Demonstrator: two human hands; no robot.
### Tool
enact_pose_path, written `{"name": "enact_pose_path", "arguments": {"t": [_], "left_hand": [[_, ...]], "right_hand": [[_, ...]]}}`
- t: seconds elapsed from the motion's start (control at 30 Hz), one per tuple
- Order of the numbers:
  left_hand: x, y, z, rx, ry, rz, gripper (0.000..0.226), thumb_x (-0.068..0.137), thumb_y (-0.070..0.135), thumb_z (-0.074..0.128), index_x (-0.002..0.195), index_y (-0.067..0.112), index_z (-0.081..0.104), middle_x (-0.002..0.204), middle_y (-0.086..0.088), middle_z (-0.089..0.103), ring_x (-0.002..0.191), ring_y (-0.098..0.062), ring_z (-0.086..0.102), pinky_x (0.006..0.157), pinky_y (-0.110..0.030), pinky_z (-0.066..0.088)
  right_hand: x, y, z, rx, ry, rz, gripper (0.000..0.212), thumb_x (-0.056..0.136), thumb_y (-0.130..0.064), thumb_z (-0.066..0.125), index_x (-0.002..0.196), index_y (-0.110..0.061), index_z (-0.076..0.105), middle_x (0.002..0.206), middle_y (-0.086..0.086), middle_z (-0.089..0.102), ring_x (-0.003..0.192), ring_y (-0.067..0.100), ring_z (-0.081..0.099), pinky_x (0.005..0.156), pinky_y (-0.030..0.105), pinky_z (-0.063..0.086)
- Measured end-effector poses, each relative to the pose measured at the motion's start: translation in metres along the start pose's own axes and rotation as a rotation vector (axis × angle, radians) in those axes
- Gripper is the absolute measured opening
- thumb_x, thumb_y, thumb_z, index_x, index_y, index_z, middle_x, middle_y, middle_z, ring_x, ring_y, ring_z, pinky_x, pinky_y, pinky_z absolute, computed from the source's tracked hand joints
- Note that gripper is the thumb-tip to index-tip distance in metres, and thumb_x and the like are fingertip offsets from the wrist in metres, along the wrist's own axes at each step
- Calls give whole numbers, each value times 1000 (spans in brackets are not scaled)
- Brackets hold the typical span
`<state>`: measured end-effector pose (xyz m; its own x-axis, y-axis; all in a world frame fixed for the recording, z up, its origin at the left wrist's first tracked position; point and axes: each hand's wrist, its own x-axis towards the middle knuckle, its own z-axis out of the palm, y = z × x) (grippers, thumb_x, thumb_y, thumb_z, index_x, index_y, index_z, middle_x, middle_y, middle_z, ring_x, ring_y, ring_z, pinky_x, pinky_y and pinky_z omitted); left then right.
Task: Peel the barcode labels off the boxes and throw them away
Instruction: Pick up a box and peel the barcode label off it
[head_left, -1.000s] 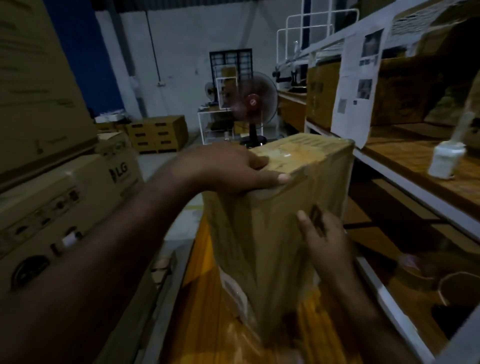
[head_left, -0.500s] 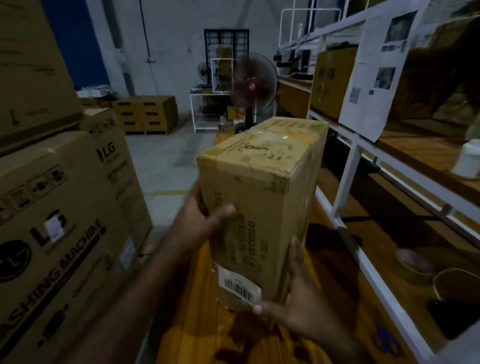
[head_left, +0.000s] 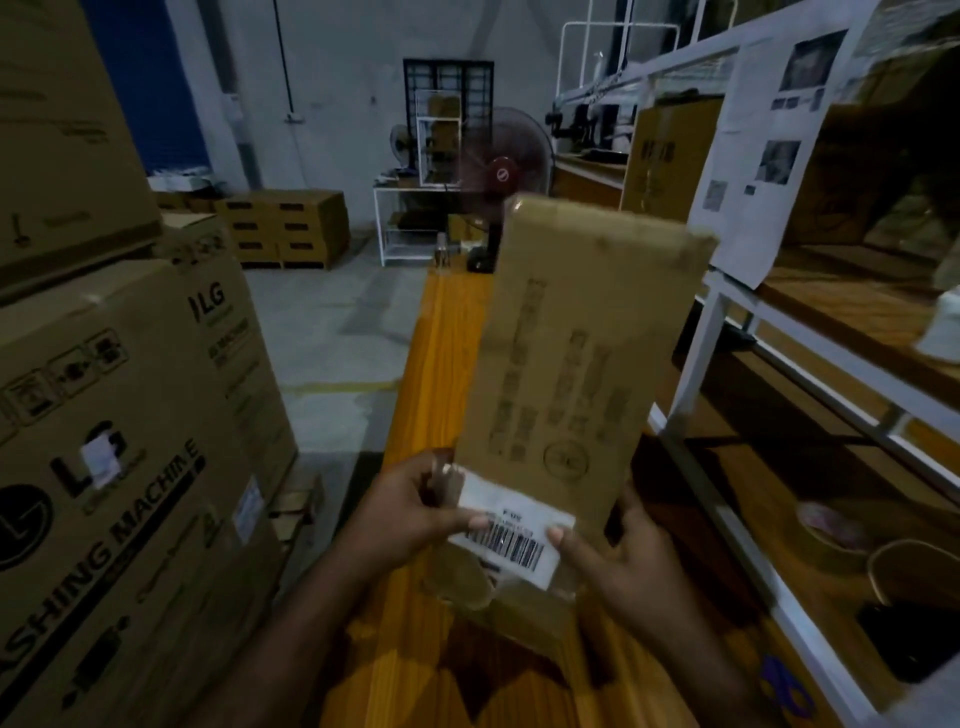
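Note:
A tall brown cardboard box (head_left: 576, 338) is held tilted up in front of me, its printed face toward the camera. A white barcode label (head_left: 511, 530) is stuck across its lower end. My left hand (head_left: 410, 506) grips the box's lower left edge, thumb lying on the label's left side. My right hand (head_left: 623, 556) grips the lower right edge from behind, thumb tip touching the label's right edge.
Big LG washing machine cartons (head_left: 119, 426) are stacked at the left. An orange wooden bench top (head_left: 441, 364) runs under the box. White metal shelving (head_left: 769, 332) with boxes and hanging printed sheets (head_left: 763, 145) lines the right. A standing fan (head_left: 501, 171) is behind.
The box has been lifted and tipped so its labelled face points at me. Both hands have shifted to its lower end, with thumbs now on the barcode label.

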<state>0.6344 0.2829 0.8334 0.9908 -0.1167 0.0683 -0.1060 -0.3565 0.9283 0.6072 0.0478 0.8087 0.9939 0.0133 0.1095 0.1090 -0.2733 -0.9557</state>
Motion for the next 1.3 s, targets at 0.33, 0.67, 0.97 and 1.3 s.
{"name": "enact_pose_path", "arguments": {"t": [0.33, 0.67, 0.97, 1.3], "left_hand": [[22, 128, -28, 439, 128, 297, 6, 81, 18, 79, 81, 22, 75, 76, 6, 75, 74, -10, 71, 74, -36, 59], [21, 112, -32, 575, 64, 192, 7, 85, 31, 74, 90, 26, 74, 80, 8, 74, 74, -9, 69, 71, -35, 59], [45, 85, -45, 1022, 412, 214, 47, 97, 60, 38, 89, 24, 68, 71, 3, 65, 66, -19, 60, 60, -33, 51], [48, 85, -66, 614, 254, 252, 21, 89, 35, 68, 110, 33, 72, 100, 11, 71, 74, -9, 66, 70, -41, 58]], "right_hand": [[-33, -45, 28, 803, 3, 282, 48, 76, -32, 67, 119, -12, 60, 116, 16, 71, 103, 36, 70, 67, 51, 59], [-62, -34, 53, 794, -29, 465, 33, 85, -19, 70, 115, -10, 59, 116, 13, 71, 94, 32, 73, 64, 44, 61], [-19, -94, -10, -253, 46, -110, 30, 92, -37, 63, 71, -17, 68, 60, 0, 69, 53, 4, 62, 56, 29, 51], [109, -139, 39, -419, -23, -345, 46, 92, -26, 64, 136, -15, 57, 93, -11, 58, 77, 4, 61, 61, 23, 53]]}}
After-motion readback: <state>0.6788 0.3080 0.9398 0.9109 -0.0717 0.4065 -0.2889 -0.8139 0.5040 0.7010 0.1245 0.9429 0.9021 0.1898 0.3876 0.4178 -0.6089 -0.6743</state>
